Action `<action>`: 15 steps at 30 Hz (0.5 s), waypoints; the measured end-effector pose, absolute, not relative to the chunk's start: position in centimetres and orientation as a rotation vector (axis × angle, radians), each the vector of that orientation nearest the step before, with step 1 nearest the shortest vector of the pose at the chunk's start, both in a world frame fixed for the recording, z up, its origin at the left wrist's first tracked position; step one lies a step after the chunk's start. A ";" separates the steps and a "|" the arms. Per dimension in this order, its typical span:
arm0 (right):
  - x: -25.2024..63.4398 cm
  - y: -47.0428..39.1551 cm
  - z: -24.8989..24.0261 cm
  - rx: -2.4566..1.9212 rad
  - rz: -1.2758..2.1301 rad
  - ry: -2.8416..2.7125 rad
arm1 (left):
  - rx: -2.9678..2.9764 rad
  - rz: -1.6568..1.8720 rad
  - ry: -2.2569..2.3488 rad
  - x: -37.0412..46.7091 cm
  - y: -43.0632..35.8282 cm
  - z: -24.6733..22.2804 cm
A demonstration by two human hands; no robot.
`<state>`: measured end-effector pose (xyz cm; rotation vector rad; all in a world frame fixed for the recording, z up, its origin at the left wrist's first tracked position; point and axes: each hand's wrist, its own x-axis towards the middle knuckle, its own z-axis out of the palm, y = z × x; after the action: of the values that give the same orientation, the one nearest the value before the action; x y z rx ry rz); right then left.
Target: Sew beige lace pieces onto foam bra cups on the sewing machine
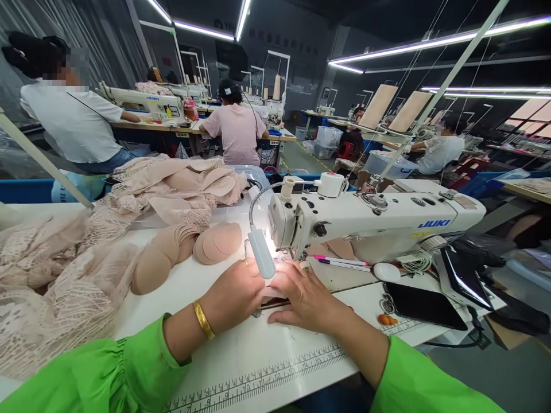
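Note:
Both hands work close together at the needle end of a white JUKI sewing machine (379, 221). My left hand (236, 293), with a gold bracelet, has its fingers curled and pressed together on a pale pink piece of fabric (272, 292). Lying on the other side of that piece, my right hand (307, 301) has its fingers stretched forward and its thumb apart. A small lamp (262, 255) on a bendable neck shines just above the fingers and hides the needle. Left of the hands rest stacked beige foam cups (218, 244) and more cups (161, 261).
Beige lace pieces (64, 287) heap over the table's left side and a clear plastic bin (253, 175). Right of the hands lie pens (342, 263), a white rounded object (386, 271) and a black phone (424, 306). A printed ruler (258, 381) edges the table. Other people sew beyond.

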<state>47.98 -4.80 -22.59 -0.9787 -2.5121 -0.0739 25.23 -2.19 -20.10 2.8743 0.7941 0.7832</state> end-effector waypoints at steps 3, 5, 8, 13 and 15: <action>47.3 -4.7 -23.0 -0.913 -0.285 -2.404 | 2.907 0.761 0.730 25.7 -2.4 -20.1; 47.5 -4.3 -23.3 -0.887 -0.370 -2.377 | 2.903 0.546 0.708 25.7 -2.7 -19.8; 48.5 -3.2 -23.8 -0.922 -0.364 -2.435 | 2.833 0.217 0.697 25.3 -3.0 -19.0; 50.0 -2.1 -24.2 -1.083 -0.222 -2.522 | 2.955 0.162 0.858 24.7 -2.6 -18.8; 50.1 -2.0 -24.2 -1.134 -0.162 -2.521 | 2.989 0.217 0.876 24.5 -2.0 -19.2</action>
<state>50.14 -1.97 -24.20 -1.1340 -2.5208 -0.1620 24.49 -2.04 -19.19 2.9894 0.8760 0.2167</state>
